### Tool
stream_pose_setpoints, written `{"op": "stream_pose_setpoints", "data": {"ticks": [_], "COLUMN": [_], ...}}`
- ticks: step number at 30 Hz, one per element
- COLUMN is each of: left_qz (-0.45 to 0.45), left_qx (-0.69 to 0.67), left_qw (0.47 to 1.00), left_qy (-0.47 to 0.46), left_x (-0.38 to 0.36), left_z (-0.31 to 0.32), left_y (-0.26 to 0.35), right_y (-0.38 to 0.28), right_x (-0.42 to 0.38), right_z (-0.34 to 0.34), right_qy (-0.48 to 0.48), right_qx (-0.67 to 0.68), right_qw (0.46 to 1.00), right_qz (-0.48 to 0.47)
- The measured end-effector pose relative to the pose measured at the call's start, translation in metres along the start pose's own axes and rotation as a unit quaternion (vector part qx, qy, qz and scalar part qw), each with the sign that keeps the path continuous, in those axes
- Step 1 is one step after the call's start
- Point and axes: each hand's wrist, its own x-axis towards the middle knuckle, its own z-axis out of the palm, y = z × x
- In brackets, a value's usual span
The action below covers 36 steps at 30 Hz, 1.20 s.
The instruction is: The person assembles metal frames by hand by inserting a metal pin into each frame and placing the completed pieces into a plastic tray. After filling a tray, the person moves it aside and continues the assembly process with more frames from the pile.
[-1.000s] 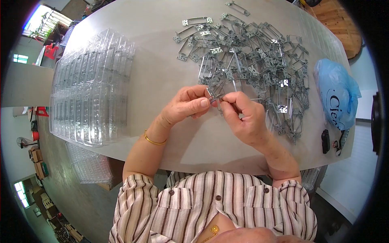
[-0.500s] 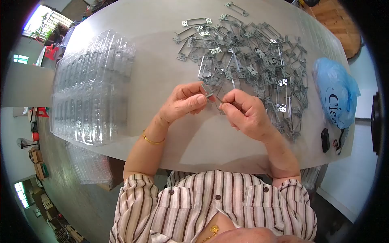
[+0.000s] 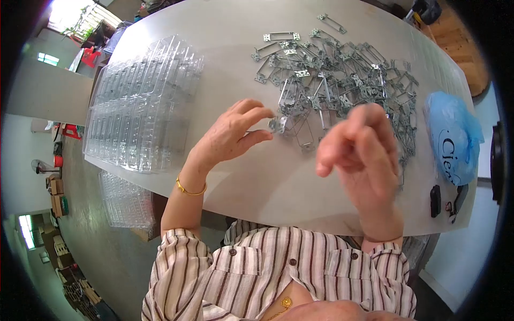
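Observed the left hand (image 3: 230, 134) near the centre of the frame, above the pale surface (image 3: 225, 69), with its grip spread and a clear gap between thumb and fingers. Found a metal bracket (image 3: 279, 125) just beside these fingertips, on their right; unable to confirm contact from this view. Recorded a thin bracket frame (image 3: 306, 145) directly right of it, at the near edge of the heap. Observed the right hand (image 3: 364, 155) right of centre, raised towards the camera and blurred, in front of the lower part of the heap; unable to tell whether its grip is spread or pressed together. Noted the heap of metal brackets (image 3: 369, 88) from upper centre to right of centre, tangled and overlapping, with a stray bracket (image 3: 332, 22) lying apart at the top. Logged clear plastic trays (image 3: 144, 101) stacked at left on the surface, and a further clear stack (image 3: 126, 200) at lower left, below the surface edge. Noted at right a blue plastic bag (image 3: 455, 139) with dark lettering, and below it a small black object (image 3: 436, 201). Recorded a yellow bracelet (image 3: 191, 188) on the left wrist and a striped shirt (image 3: 289, 251) at bottom centre.
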Motion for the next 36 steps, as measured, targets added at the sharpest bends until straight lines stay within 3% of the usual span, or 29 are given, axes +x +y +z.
{"op": "stream_pose_setpoints", "data": {"ticks": [2, 4, 7, 10, 11, 15, 17, 24, 26, 27, 29, 30, 32, 36], "left_qz": [-0.022, -0.033, -0.038, -0.037, -0.035, -0.040, -0.033, -0.045, -0.024, -0.029, -0.042, -0.046, -0.031, -0.028], "left_qx": [0.121, 0.150, 0.207, 0.250, 0.264, 0.277, 0.284, 0.300, 0.254, 0.257, 0.205, 0.208, 0.215, 0.222], "left_qw": [0.992, 0.988, 0.977, 0.967, 0.963, 0.958, 0.956, 0.953, 0.966, 0.965, 0.973, 0.972, 0.969, 0.967], "left_qy": [-0.030, -0.035, -0.041, -0.039, -0.037, -0.060, -0.066, -0.021, 0.035, 0.035, 0.096, 0.098, 0.119, 0.120], "left_x": [-0.014, -0.025, -0.038, -0.045, -0.047, -0.049, -0.051, -0.060, -0.063, -0.063, -0.063, -0.063, -0.063, -0.066], "left_z": [0.000, 0.007, 0.014, 0.018, 0.019, 0.018, 0.020, 0.021, 0.024, 0.027, 0.038, 0.041, 0.050, 0.054], "left_y": [-0.002, -0.008, -0.015, -0.018, -0.019, -0.017, -0.018, 0.001, 0.003, 0.007, 0.017, 0.016, 0.009, 0.001], "right_y": [-0.015, -0.021, -0.031, -0.036, -0.040, -0.052, -0.041, -0.057, -0.066, -0.062, -0.051, -0.049, -0.047, -0.051], "right_x": [-0.004, -0.012, -0.018, -0.033, -0.021, -0.032, -0.030, -0.024, -0.029, -0.029, -0.030, -0.030, -0.032, -0.031], "right_z": [0.003, 0.013, 0.022, 0.031, 0.010, 0.015, 0.011, 0.010, 0.014, 0.015, 0.018, 0.021, 0.027, 0.021], "right_qy": [-0.057, -0.085, -0.162, -0.104, -0.279, -0.237, -0.269, -0.317, -0.280, -0.282, -0.220, -0.222, -0.118, -0.118], "right_qx": [0.027, 0.123, 0.152, 0.120, 0.171, 0.116, 0.140, 0.113, 0.068, 0.072, 0.047, 0.050, 0.055, 0.027], "right_qw": [0.998, 0.987, 0.968, 0.968, 0.933, 0.956, 0.922, 0.914, 0.946, 0.945, 0.946, 0.945, 0.963, 0.973], "right_qz": [-0.002, -0.064, -0.119, -0.193, -0.149, -0.127, -0.241, -0.225, -0.147, -0.145, -0.236, -0.234, -0.237, -0.196]}}
